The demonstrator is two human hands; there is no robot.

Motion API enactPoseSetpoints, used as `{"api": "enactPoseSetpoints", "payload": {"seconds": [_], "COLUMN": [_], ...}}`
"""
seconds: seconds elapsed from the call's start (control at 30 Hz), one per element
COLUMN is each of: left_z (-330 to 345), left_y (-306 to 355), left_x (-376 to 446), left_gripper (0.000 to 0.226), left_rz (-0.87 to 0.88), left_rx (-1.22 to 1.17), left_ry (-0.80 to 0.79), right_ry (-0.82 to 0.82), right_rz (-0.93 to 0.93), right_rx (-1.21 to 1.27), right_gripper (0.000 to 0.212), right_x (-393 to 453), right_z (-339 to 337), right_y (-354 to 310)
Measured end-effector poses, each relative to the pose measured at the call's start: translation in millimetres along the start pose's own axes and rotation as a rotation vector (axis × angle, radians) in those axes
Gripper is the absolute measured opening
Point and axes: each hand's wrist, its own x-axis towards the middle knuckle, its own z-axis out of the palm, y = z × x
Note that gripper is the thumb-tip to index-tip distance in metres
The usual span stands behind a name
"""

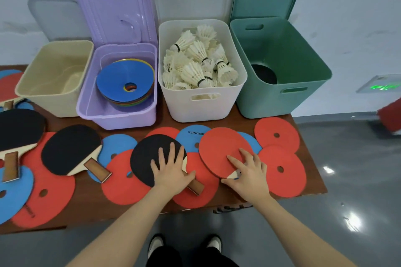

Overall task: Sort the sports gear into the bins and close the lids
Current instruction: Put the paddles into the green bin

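Four open bins stand at the back of the table: a beige bin (pixel 32 91), a purple bin (pixel 86 104) with stacked flat cones (pixel 121 78), a white bin (pixel 195 106) full of shuttlecocks (pixel 195 63), and a green bin (pixel 303 84) with a dark paddle at its bottom. My left hand (pixel 171 169) lies flat with spread fingers on a black-faced paddle (pixel 147 158). My right hand (pixel 249 171) rests, fingers spread, on a red-faced paddle (pixel 219 149), over its neck.
Two more black paddles lie at the left (pixel 69 147) (pixel 19 128). Red (pixel 277 134) and blue (pixel 191 136) flat discs cover much of the brown table. Each bin's lid stands up against the wall behind it. The table's front edge (pixel 238 206) is near my feet.
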Motion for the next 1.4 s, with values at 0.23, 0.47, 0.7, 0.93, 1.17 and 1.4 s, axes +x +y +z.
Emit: {"api": "enactPoseSetpoints", "payload": {"seconds": [0.23,0.47,0.7,0.93,1.17,1.4], "left_z": [-8.7,-11.9,-2.9,6.8,12.1,7.6], "left_y": [-41.8,-74.0,-64.1,-60.8,-85.1,-96.3], "left_x": [-12.9,-30.0,-33.3,-26.3,-20.2,-24.6], "left_gripper": [0.09,0.085,0.099,0.097,0.089,0.074], "left_rz": [0.221,0.269,-0.228,-0.209,-0.008,0.109], "left_rx": [0.081,0.097,-0.012,-0.095,-0.101,-0.061], "left_ry": [-0.085,-0.089,0.004,0.159,0.304,0.469], "right_ry": [-0.035,-0.023,0.004,0.0,0.027,0.096], "right_rz": [0.053,0.052,0.147,0.158,0.148,0.112], "right_rx": [0.001,0.04,0.033,0.034,0.054,0.092], "right_gripper": [0.074,0.074,0.075,0.075,0.075,0.073], "right_x": [-9.5,-14.7,-27.2,-25.3,-26.0,-32.7], "right_z": [10.6,17.2,22.6,26.8,29.3,28.3], "right_y": [-25.2,-58.7,-72.9,-70.4,-67.5,-68.7]}}
